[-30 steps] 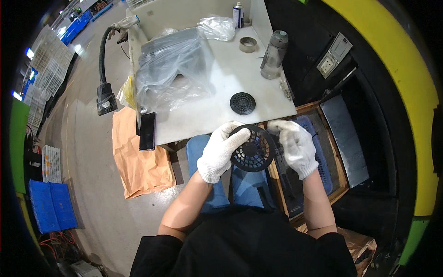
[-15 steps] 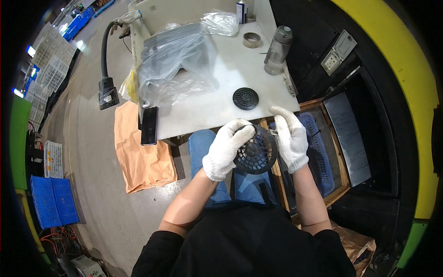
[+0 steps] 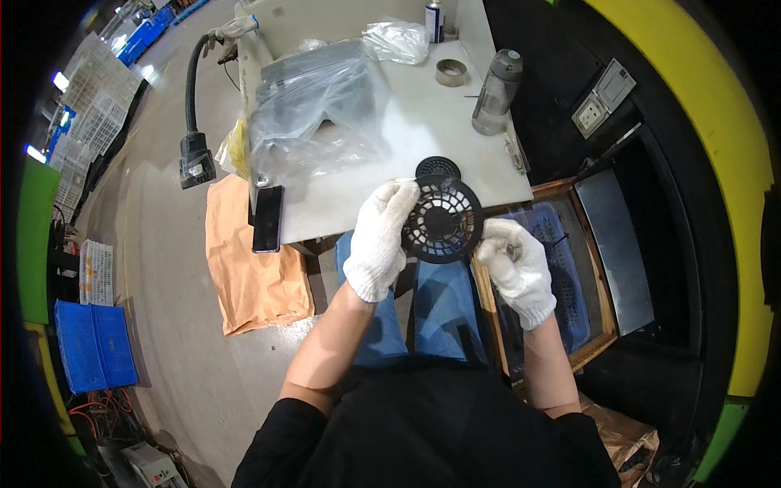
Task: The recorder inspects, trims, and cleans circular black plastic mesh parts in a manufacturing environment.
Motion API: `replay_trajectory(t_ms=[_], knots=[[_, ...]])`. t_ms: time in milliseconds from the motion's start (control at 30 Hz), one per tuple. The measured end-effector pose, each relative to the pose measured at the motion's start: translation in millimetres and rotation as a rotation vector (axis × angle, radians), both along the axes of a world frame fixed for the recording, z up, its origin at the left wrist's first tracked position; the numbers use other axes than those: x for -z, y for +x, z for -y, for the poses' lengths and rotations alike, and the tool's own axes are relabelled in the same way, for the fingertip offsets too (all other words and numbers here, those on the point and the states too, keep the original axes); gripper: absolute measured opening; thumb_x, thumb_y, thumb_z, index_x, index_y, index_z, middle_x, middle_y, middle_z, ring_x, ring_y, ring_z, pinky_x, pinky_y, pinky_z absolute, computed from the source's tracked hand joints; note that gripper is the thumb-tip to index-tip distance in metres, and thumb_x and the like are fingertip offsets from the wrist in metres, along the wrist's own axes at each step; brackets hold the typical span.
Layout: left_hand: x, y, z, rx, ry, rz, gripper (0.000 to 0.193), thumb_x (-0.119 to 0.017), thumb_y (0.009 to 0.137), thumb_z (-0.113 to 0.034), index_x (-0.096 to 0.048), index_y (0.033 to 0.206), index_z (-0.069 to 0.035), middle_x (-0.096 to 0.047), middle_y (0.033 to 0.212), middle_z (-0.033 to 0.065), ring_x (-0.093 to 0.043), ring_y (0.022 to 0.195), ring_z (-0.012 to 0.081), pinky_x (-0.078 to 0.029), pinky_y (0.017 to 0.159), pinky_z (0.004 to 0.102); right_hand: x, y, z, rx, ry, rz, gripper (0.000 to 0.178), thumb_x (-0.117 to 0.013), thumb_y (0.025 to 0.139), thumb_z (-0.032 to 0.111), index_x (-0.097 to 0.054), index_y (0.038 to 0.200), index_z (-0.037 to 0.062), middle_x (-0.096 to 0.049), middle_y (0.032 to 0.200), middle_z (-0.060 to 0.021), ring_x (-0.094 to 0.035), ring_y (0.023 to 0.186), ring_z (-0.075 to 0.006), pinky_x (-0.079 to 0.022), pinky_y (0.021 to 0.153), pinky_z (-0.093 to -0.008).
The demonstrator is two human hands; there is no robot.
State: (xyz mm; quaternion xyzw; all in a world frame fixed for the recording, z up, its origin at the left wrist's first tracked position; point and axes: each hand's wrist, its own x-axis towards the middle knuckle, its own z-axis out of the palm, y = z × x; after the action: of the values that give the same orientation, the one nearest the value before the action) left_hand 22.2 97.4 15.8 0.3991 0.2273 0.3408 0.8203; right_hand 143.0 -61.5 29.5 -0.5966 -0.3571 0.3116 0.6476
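Note:
A black round plastic grille (image 3: 440,220) with a solid hub and ring-shaped slots is pinched at its upper left rim by my left hand (image 3: 382,240), in a white knit glove. It is held up just past the table's front edge, its face toward me. My right hand (image 3: 518,268), gloved the same way, is by the grille's lower right rim with its fingers curled together. What those fingers hold, if anything, I cannot make out. A second black round grille (image 3: 438,167) lies on the white table (image 3: 407,106), partly covered by the held one.
Clear plastic bags over dark parts (image 3: 317,98) lie on the table's left, near a phone (image 3: 267,220) at the edge. A tape roll (image 3: 451,72) and a bottle (image 3: 497,91) stand farther right. A blue basket (image 3: 561,268) sits low on my right; a lamp (image 3: 195,159) hangs left.
My left hand has raised the grille up and away from my lap, turning its face toward me. My right hand has dropped slightly, and its fingers have curled in. The view has shifted slightly.

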Motion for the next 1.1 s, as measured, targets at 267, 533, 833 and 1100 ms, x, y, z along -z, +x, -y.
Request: replay_trajectory(t_ms=[267,533,833,1100], knots=[[-1.0,-8.6,-4.2,0.250,-0.130,0.025,0.021,-0.055,0.097,-0.014,-0.062,0.106,0.003,-0.068,0.093,0.0079,-0.066,0.075,0.0113,-0.057,0.064,0.0254,-0.6,-4.1,-5.5,0.131,-0.073,-0.279,0.019,-0.061,0.095,0.018,-0.066,0.098,-0.0007,-0.058,0.066,0.0021,-0.040,0.047,0.0009,-0.028,0.041,-0.0168],[6.8,-11.3,3.7,0.192,-0.133,0.061,0.020,-0.057,0.096,-0.015,-0.063,0.106,0.001,-0.068,0.094,0.0063,-0.064,0.079,0.0103,-0.054,0.070,0.0247,7.2,-4.2,2.2,0.143,-0.062,-0.301,0.018,-0.060,0.096,0.016,-0.066,0.098,-0.0010,-0.059,0.068,0.0017,-0.042,0.048,0.0010,-0.030,0.042,-0.0164],[-8.7,-12.6,15.0,0.284,0.832,-0.568,0.020,-0.050,0.096,-0.011,-0.063,0.108,-0.001,-0.069,0.096,0.0092,-0.066,0.084,0.0170,-0.052,0.078,0.0276,2.5,-11.7,-6.4,0.182,-0.265,0.744,0.028,-0.072,0.085,0.029,-0.066,0.091,0.0027,-0.062,0.070,-0.0171,-0.064,0.059,-0.0306,-0.050,0.057,-0.0357],[2.6,-21.6,59.8,0.126,0.303,-0.123,0.025,-0.049,0.097,-0.009,-0.061,0.117,0.001,-0.067,0.109,0.0100,-0.062,0.099,0.0146,-0.048,0.090,0.0286,19.7,-38.8,-8.8,-0.188,-0.020,-0.569,0.015,-0.063,0.094,0.020,-0.066,0.089,0.0060,-0.063,0.082,0.0029,-0.056,0.075,-0.0049,-0.046,0.066,-0.0240]])
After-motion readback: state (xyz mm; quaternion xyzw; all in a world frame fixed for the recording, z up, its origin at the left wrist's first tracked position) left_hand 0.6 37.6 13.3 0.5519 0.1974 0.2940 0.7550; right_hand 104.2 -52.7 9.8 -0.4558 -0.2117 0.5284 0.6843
